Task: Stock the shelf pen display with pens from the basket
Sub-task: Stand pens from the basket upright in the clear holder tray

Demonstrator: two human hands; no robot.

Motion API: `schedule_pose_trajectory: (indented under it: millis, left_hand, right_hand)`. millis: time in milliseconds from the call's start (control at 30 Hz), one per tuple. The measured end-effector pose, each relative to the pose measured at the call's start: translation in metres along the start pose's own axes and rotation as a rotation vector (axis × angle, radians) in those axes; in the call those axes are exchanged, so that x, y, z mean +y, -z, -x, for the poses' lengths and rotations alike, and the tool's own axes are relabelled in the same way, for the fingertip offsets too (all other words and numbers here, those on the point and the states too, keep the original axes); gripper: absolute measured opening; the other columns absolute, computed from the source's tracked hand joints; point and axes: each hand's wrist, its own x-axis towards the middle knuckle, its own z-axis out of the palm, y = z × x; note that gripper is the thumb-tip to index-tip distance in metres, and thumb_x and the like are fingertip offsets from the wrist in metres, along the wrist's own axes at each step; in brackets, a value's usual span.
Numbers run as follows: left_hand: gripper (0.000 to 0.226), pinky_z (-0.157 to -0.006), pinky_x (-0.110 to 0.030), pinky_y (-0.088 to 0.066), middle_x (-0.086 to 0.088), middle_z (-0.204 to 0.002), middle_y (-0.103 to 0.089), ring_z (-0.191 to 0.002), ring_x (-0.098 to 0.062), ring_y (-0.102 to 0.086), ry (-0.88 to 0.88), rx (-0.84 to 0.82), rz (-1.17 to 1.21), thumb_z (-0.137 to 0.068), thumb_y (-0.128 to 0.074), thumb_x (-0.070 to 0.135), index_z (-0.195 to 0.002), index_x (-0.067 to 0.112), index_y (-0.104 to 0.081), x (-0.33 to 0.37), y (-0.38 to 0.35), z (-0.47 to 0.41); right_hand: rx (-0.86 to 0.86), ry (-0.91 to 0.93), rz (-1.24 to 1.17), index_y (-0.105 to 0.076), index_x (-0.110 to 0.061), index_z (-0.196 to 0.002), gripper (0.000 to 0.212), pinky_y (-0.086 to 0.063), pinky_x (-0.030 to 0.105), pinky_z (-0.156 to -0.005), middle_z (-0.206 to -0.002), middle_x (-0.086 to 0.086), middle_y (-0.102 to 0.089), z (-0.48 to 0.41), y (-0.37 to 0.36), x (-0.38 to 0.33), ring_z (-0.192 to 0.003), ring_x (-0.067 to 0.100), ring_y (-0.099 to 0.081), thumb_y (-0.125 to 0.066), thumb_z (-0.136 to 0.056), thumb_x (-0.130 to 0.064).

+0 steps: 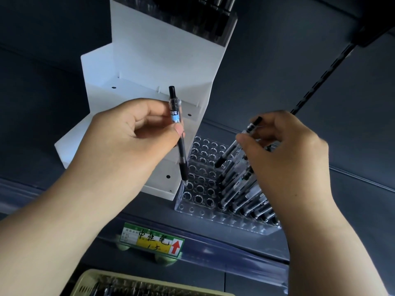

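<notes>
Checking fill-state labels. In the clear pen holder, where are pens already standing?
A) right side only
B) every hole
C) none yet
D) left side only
A: standing pens fill the right side of the clear holder, while the holes on its left side are empty.

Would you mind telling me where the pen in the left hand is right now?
In the head view, the pen stands near centre, pinched by the left hand, its tip over the empty left holes of the clear holder, beside the white stand.
</notes>
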Motion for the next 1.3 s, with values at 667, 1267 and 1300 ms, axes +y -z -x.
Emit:
schedule_pose_trajectory:
  millis: [667, 1267, 1300]
  left_hand:
    - [0.025, -0.090, -0.047, -0.050, 0.011, -0.088, -0.073, -0.090, -0.017, -0.070, 0.007, 0.015, 0.007, -0.061, -0.065, 0.045, -0.086, 0.042, -0.070, 0.000, -0.002, 0.001]
    - [0.023, -0.080, -0.020, -0.054, 0.010, -0.087, -0.072, -0.081, -0.002, -0.068, -0.057, -0.122, -0.136, -0.078, -0.070, 0.015, -0.100, 0.019, -0.071, 0.002, -0.042, 0.001]
    - [0.024, -0.081, -0.023, -0.055, 0.009, -0.088, -0.073, -0.081, -0.004, -0.068, -0.057, -0.119, -0.141, -0.078, -0.070, 0.014, -0.102, 0.019, -0.071, 0.000, -0.045, 0.000]
  right_hand:
    - [0.019, 0.076, 0.046, -0.072, -0.027, -0.086, 0.008, -0.046, 0.017, -0.068, -0.066, -0.027, -0.055, 0.000, -0.004, 0.003, -0.076, 0.009, -0.061, -0.071, -0.080, -0.023]
    - [0.084, 0.242, 0.075, -0.071, -0.016, -0.073, 0.023, -0.039, 0.021, -0.058, -0.062, -0.011, -0.052, 0.003, -0.004, 0.004, -0.067, 0.018, -0.054, -0.055, -0.088, -0.025]
    - [0.087, 0.242, 0.068, -0.070, -0.016, -0.073, 0.024, -0.038, 0.019, -0.057, -0.062, -0.011, -0.051, 0.003, -0.003, 0.004, -0.066, 0.018, -0.053, -0.055, -0.088, -0.025]
